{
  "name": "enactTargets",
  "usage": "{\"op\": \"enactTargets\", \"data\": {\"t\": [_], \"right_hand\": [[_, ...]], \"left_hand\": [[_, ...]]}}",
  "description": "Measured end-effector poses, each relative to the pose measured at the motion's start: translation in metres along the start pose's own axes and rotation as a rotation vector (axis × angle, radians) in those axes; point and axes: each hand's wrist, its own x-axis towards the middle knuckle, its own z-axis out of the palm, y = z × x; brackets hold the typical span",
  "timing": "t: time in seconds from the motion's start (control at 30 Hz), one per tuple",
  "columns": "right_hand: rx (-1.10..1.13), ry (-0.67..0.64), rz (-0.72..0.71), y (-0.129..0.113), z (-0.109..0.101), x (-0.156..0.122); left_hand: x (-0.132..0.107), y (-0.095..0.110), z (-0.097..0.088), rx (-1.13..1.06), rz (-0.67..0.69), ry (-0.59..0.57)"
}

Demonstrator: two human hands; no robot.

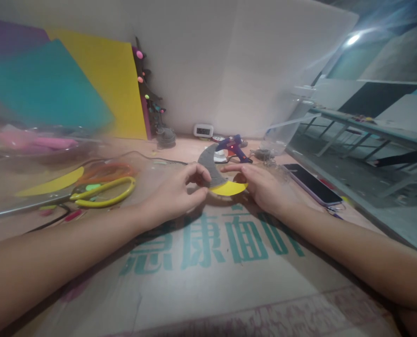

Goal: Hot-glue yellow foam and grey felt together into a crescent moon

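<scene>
My left hand (180, 192) pinches a grey crescent-shaped felt piece (210, 167) between thumb and fingers, lifting its upper end off the table. The grey piece lies over a yellow crescent (229, 188) of the same shape. My right hand (261, 185) rests on the yellow crescent's right end, fingers curled and pressing it down. Both pieces sit on a cardboard sheet (212, 271) printed with green characters.
A blue glue gun (233, 146) stands just behind the crescents. Yellow-handled scissors (99, 193) and a yellow offcut (52, 183) lie at left. A phone (312, 184) lies at right near the table edge. Coloured sheets (99, 89) lean on the back wall; a small clock (203, 130) stands there.
</scene>
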Motion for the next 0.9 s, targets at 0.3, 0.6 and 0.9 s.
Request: {"op": "enactTargets", "data": {"t": [0.3,0.6,0.9], "right_hand": [[0.406,-0.202,0.154,0.0007,0.0006,0.0044],[0.296,-0.093,0.136,0.0052,0.0043,0.0038],[0.022,-0.075,0.183,0.0024,0.0057,0.0035]], "left_hand": [[0.0063,0.0052,0.0009,-0.322,-0.206,0.016],[0.0073,0.0041,0.0012,-0.33,-0.223,0.049],[0.0011,0.004,0.0038,-0.21,-0.134,-0.073]]}}
